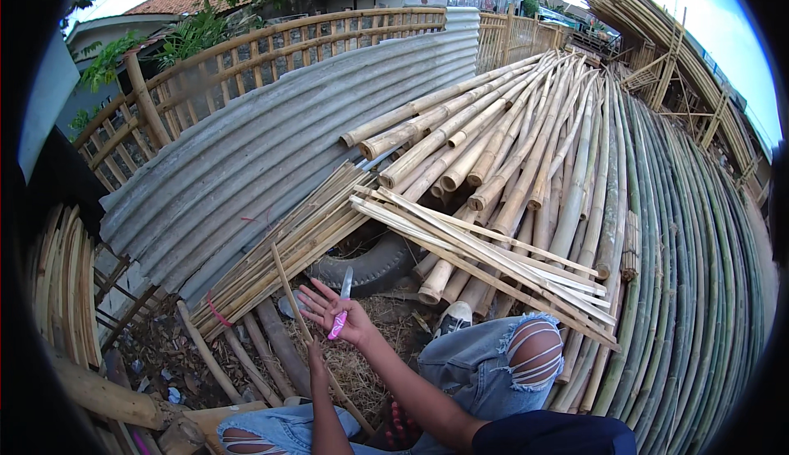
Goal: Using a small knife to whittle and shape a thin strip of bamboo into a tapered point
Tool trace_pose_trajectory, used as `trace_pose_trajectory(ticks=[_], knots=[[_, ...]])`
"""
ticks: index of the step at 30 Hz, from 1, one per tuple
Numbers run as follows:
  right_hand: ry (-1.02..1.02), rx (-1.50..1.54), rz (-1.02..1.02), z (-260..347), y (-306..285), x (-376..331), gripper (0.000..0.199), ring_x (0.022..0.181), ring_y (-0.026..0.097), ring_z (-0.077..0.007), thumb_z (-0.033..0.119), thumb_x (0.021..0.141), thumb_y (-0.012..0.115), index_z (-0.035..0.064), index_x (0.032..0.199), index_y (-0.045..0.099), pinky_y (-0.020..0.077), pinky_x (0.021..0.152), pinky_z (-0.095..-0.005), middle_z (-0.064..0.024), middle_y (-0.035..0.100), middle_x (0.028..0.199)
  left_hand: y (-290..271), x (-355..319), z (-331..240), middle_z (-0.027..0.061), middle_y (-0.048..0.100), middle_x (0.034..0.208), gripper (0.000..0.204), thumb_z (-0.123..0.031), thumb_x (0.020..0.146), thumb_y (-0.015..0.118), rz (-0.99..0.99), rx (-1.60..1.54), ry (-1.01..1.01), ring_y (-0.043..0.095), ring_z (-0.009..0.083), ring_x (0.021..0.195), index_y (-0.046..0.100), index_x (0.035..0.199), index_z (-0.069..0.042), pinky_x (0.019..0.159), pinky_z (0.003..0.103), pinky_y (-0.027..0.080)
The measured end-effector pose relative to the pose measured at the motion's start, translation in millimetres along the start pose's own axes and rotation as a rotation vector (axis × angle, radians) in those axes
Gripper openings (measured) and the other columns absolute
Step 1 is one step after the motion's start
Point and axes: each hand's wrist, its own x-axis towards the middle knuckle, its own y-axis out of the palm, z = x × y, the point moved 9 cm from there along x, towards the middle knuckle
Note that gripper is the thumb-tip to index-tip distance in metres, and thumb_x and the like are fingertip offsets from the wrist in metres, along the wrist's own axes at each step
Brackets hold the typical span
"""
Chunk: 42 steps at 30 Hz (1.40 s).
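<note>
My left hand is closed around a long thin bamboo strip, which slants from upper left down toward my legs. Just above and to the right, my right hand holds a knife with a pink handle by the thumb side. The knife's blade points up, and the fingers of that hand are spread out toward the strip. Whether those fingertips touch the strip I cannot tell. Beyond my hands lies a black tyre on ground littered with dry shavings.
Split bamboo strips lie across bamboo poles at the right. A bundle of slats rests left of the tyre. Long poles fill the right side. Corrugated sheeting and a bamboo fence stand behind. My jeans-clad knee is near.
</note>
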Motion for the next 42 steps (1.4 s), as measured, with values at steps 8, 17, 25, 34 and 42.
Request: trace_pose_trajectory(ticks=[8, 17, 25, 34, 42], knots=[[0.102, 0.041, -0.288, -58.6, -65.6, -28.4, 0.079, 0.136, 0.031, -0.0401, 0.005, 0.07, 0.045, 0.0024, 0.147, 0.023, 0.0284, 0.112, -0.0496, -0.0176, 0.029, 0.15, 15.3, 12.3, -43.8, 0.0164, 0.018, 0.153, 0.081, -0.064, 0.093, 0.023, -0.007, -0.907, 0.007, 0.016, 0.0308, 0.142, 0.017, 0.149, -0.006, 0.116, 0.046, 0.012], [0.043, -0.015, -0.082, -50.0, -38.6, -5.8, 0.075, 0.137, 0.031, -0.0328, 0.014, 0.074, 0.049, 0.0029, 0.145, 0.029, 0.0234, 0.114, -0.0487, -0.0165, 0.032, 0.148, 107.7, -23.7, -77.6, 0.0184, 0.024, 0.152, 0.084, -0.067, 0.091, 0.024, 0.584, -0.441, 0.194, 0.022, 0.0332, 0.141, 0.02, 0.148, -0.005, 0.115, 0.05, 0.016], [0.06, -0.225, -0.087, -17.9, -10.6, -11.5, 0.079, 0.137, 0.031, -0.0326, 0.017, 0.074, 0.05, 0.0093, 0.148, 0.025, 0.0276, 0.112, -0.0474, -0.0126, 0.028, 0.152, 59.0, 2.2, -88.2, 0.0182, 0.025, 0.151, 0.087, -0.068, 0.091, 0.021, 0.217, -1.181, 0.036, 0.026, 0.0343, 0.139, 0.013, 0.148, -0.002, 0.114, 0.052, 0.021], [0.026, -0.176, -0.03, -20.1, 7.1, -6.0, 0.077, 0.138, 0.029, -0.0284, 0.019, 0.075, 0.049, 0.0083, 0.147, 0.026, 0.0282, 0.111, -0.0488, -0.0102, 0.028, 0.152, 134.4, -21.2, -49.3, 0.0118, 0.023, 0.154, 0.07, -0.054, 0.097, 0.022, 0.427, -1.14, -0.367, 0.024, 0.0292, 0.141, 0.011, 0.15, -0.009, 0.112, 0.052, 0.023], [-0.034, -0.145, 0.023, -5.6, 14.3, -13.4, 0.066, 0.133, 0.037, -0.0325, 0.021, 0.083, 0.048, 0.009, 0.145, 0.029, 0.0308, 0.108, -0.0557, -0.0161, 0.032, 0.147, 119.1, 4.2, -45.1, 0.006, 0.021, 0.155, 0.071, -0.059, 0.094, 0.026, 0.413, -1.297, 0.01, 0.024, 0.0174, 0.141, 0.024, 0.148, -0.013, 0.114, 0.048, 0.021]])
